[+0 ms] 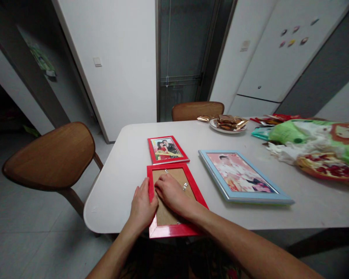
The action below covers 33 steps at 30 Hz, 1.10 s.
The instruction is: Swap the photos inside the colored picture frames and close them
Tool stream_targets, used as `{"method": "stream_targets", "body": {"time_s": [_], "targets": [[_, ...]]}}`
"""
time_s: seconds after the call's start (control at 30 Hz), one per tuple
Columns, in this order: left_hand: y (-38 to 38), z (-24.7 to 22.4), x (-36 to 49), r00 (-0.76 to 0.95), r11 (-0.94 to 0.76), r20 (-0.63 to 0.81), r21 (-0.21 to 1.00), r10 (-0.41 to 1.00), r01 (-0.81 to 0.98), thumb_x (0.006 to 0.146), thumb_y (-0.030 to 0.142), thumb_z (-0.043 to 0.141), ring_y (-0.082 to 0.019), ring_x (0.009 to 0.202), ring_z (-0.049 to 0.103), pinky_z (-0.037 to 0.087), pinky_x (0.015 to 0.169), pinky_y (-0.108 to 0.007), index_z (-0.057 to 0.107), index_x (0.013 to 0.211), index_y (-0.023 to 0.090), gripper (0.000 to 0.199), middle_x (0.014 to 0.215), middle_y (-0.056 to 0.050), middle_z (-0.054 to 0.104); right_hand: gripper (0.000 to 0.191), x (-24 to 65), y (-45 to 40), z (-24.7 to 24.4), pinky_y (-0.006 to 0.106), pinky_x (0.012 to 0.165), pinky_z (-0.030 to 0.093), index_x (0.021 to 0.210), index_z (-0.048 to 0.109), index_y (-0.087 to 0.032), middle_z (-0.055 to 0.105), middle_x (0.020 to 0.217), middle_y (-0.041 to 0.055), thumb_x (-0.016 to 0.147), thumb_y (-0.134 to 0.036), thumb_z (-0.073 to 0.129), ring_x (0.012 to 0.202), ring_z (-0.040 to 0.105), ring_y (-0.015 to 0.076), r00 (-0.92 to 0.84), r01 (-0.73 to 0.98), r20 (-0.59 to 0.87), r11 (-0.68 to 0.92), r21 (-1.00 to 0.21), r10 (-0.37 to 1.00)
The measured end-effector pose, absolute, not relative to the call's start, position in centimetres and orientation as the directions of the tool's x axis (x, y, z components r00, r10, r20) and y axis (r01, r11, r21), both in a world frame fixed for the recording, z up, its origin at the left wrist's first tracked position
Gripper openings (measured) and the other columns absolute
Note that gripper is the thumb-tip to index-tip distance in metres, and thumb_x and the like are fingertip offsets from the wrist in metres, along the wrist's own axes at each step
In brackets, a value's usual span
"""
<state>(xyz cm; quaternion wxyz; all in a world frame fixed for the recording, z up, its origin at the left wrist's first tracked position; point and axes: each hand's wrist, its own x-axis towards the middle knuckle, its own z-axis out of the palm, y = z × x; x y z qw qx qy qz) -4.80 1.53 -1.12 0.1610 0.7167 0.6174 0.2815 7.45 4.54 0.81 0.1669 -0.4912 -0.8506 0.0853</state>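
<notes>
A red picture frame [174, 231] lies face down at the table's front edge, its brown backing board [170, 217] and small metal clips showing. My left hand [143, 203] rests on the frame's left side, fingers along the outer edge and thumb over the inner border. Across the backing reaches my right hand [170, 192], its fingers bent together near the board's left edge; whatever is under the fingertips is hidden. Just beyond, a second red frame [178, 159] lies face up with a photo of two people.
To the right lies a light blue frame [232, 197] with a photo. Farther back are a plate [221, 127] of wrapped packets, a green bag [291, 131] and a dish of red-seeded fruit [325, 164]. Wooden chairs [50, 159] stand left and behind the white table [113, 186].
</notes>
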Motion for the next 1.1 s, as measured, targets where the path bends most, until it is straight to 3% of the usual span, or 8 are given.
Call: {"method": "stream_targets", "body": {"time_s": [0.3, 0.43, 0.57, 0.67, 0.77, 0.93, 1.1], "targets": [[1.3, -0.7, -4.6, 0.062, -0.166, 0.195, 0.582, 0.979, 0.796, 0.070, 0.014, 0.041, -0.024, 0.116, 0.039, 0.030, 0.096, -0.042, 0.030, 0.126, 0.011, 0.057, 0.123, -0.013, 0.046, 0.027, 10.1, 7.4, 0.4, 0.030, 0.072, 0.034, 0.089, 0.063, -0.013, 0.055, 0.090, 0.0119, 0.081, -0.026, 0.040, 0.085, 0.046, 0.0210, -0.208, 0.941, 0.210, 0.254, -0.224, 0.955], [1.4, -0.8, -4.6, 0.068, -0.174, 0.200, 0.582, 0.977, 0.795, 0.071, 0.015, 0.040, -0.024, 0.116, 0.039, 0.028, 0.098, -0.041, 0.030, 0.126, 0.010, 0.056, 0.124, -0.013, 0.046, 0.029, 10.2, 7.6, 0.3, 0.032, 0.071, 0.035, 0.101, 0.060, -0.020, 0.055, 0.092, 0.0099, 0.081, -0.026, 0.040, 0.086, 0.046, 0.0218, -0.236, 0.925, 0.210, 0.286, -0.251, 0.949], [1.4, -1.1, -4.7, 0.070, -0.178, 0.205, 0.578, 0.976, 0.796, 0.071, 0.015, 0.041, -0.023, 0.116, 0.039, 0.023, 0.101, -0.041, 0.029, 0.126, 0.010, 0.056, 0.125, -0.012, 0.045, 0.037, 11.7, 5.5, 1.2, 0.032, 0.082, 0.035, 0.112, 0.053, -0.016, 0.053, 0.104, 0.0104, 0.076, -0.020, 0.046, 0.094, 0.045, 0.0203, -0.353, 0.845, 0.226, 0.413, -0.340, 0.908], [1.4, -1.0, -4.7, 0.063, -0.172, 0.204, 0.578, 0.977, 0.798, 0.072, 0.016, 0.040, -0.023, 0.116, 0.039, 0.025, 0.100, -0.040, 0.029, 0.126, 0.010, 0.055, 0.125, -0.012, 0.045, 0.034, 13.6, 2.7, 2.3, 0.031, 0.088, 0.033, 0.104, 0.058, -0.021, 0.048, 0.114, 0.0070, 0.071, -0.017, 0.051, 0.103, 0.042, 0.0182, -0.565, 0.702, 0.138, 0.562, -0.437, 0.813], [1.3, -0.7, -4.6, 0.057, -0.159, 0.191, 0.578, 0.980, 0.800, 0.073, 0.017, 0.040, -0.023, 0.117, 0.038, 0.030, 0.097, -0.039, 0.030, 0.126, 0.010, 0.054, 0.123, -0.013, 0.046, 0.030, 14.5, 0.4, 2.7, 0.034, 0.094, 0.029, 0.094, 0.063, -0.026, 0.045, 0.120, 0.0038, 0.067, -0.015, 0.057, 0.110, 0.038, 0.0188, -0.671, 0.625, 0.057, 0.605, -0.493, 0.740], [1.2, -0.6, -4.5, 0.061, -0.159, 0.186, 0.578, 0.981, 0.801, 0.073, 0.018, 0.039, -0.024, 0.116, 0.039, 0.031, 0.095, -0.040, 0.029, 0.125, 0.007, 0.054, 0.121, -0.014, 0.047, 0.013, 13.8, -0.3, 2.1, 0.037, 0.093, 0.030, 0.078, 0.068, -0.024, 0.049, 0.113, 0.0052, 0.069, -0.022, 0.059, 0.107, 0.040, 0.0203, -0.629, 0.642, 0.108, 0.593, -0.486, 0.770], [1.3, -1.0, -4.6, 0.052, -0.154, 0.185, 0.592, 0.981, 0.791, 0.074, 0.018, 0.039, -0.025, 0.115, 0.039, 0.032, 0.094, -0.041, 0.029, 0.125, 0.008, 0.053, 0.121, -0.014, 0.047, 0.033, 13.7, 0.5, 2.1, 0.034, 0.085, 0.035, 0.102, 0.059, -0.018, 0.050, 0.110, 0.0105, 0.070, -0.024, 0.055, 0.099, 0.045, 0.0209, -0.452, 0.756, 0.172, 0.478, -0.446, 0.875]]}}
